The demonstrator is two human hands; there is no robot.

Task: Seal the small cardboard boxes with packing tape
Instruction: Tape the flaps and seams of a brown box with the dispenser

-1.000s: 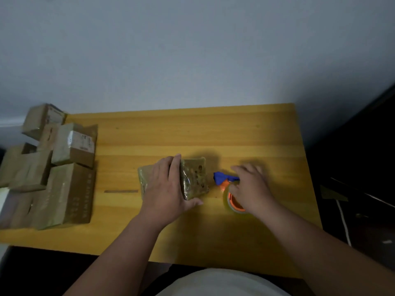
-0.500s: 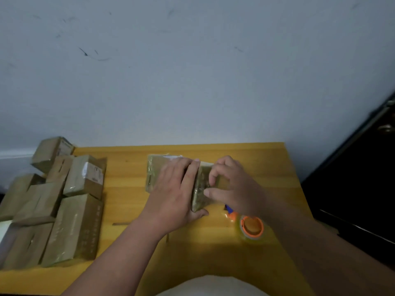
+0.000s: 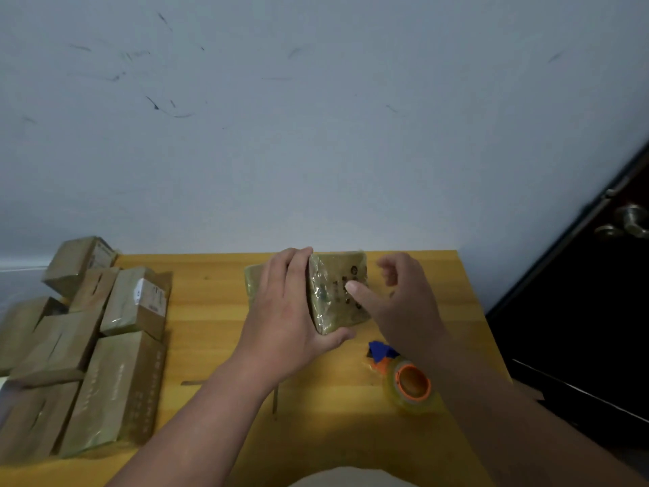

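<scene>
While our left hand (image 3: 281,321) clamps the small taped cardboard box (image 3: 337,293) upright on the yellow bench (image 3: 210,328), steadying it, we bring our right hand (image 3: 397,300) beside it, fingers loose and apart, thumb on the glossy face, probably to smooth the tape. Close by lies the orange-cored tape roll (image 3: 411,384). Finished-looking boxes (image 3: 116,346) crowd the bench's left end, clear of the work.

left hand (image 3: 284,311) curled in a grip, thumb underneath; right hand (image 3: 404,300) raised, fingers loose, thumb extended.
</scene>
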